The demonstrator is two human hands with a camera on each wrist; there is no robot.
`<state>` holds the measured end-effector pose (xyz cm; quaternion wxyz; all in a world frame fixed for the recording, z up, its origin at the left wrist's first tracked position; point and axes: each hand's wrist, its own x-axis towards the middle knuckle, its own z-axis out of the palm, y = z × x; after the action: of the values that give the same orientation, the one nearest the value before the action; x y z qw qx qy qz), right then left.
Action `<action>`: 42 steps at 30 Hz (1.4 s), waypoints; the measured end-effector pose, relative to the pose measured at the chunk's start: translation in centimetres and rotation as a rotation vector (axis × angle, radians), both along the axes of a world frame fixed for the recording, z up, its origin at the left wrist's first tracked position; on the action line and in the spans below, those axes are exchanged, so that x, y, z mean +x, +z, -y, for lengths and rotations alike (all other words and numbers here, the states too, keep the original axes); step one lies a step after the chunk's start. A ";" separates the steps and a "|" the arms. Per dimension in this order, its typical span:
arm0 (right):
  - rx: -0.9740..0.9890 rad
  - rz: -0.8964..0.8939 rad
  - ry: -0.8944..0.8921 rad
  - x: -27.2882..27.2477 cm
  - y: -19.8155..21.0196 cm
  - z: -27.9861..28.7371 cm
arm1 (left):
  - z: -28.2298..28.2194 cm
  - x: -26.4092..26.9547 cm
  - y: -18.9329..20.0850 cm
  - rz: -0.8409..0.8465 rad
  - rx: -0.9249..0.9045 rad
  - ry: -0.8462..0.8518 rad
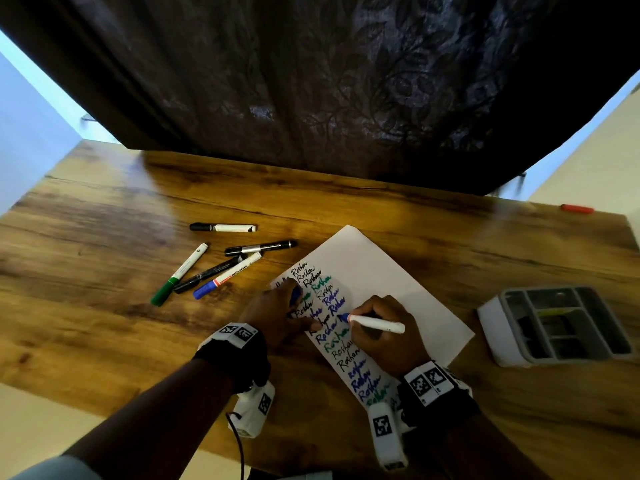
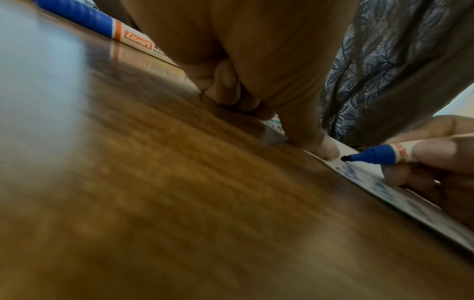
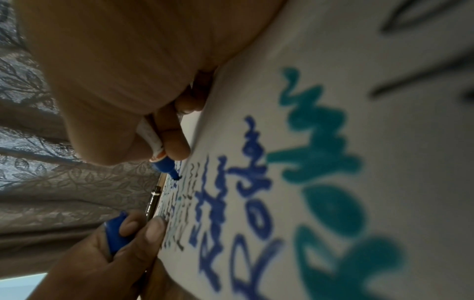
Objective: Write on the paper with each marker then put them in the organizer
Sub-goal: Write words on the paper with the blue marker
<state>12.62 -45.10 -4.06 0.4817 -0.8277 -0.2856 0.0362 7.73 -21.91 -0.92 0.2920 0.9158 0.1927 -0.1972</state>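
Note:
A white paper with rows of black, blue and green writing lies in the middle of the wooden table. My right hand grips an uncapped blue marker like a pen, its tip on or just above the paper. My left hand curls around the blue cap and its thumb presses the paper's left edge. The grey and white organizer stands to the right of the paper, with dark items in its compartments.
Several capped markers lie left of the paper: a white one with a black cap, a black one, a green one, another black one and a blue one. A red object lies at the far right edge. A dark curtain hangs behind the table.

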 end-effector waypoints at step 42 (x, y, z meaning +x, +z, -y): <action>-0.010 0.029 -0.103 0.0 -0.7 0.3 | 0.5 -0.3 1.0 0.011 0.004 -0.011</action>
<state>12.65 -45.42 -4.78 0.4746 -0.8441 -0.2493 0.0009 7.47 -22.38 0.11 0.2903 0.9184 0.1863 -0.1936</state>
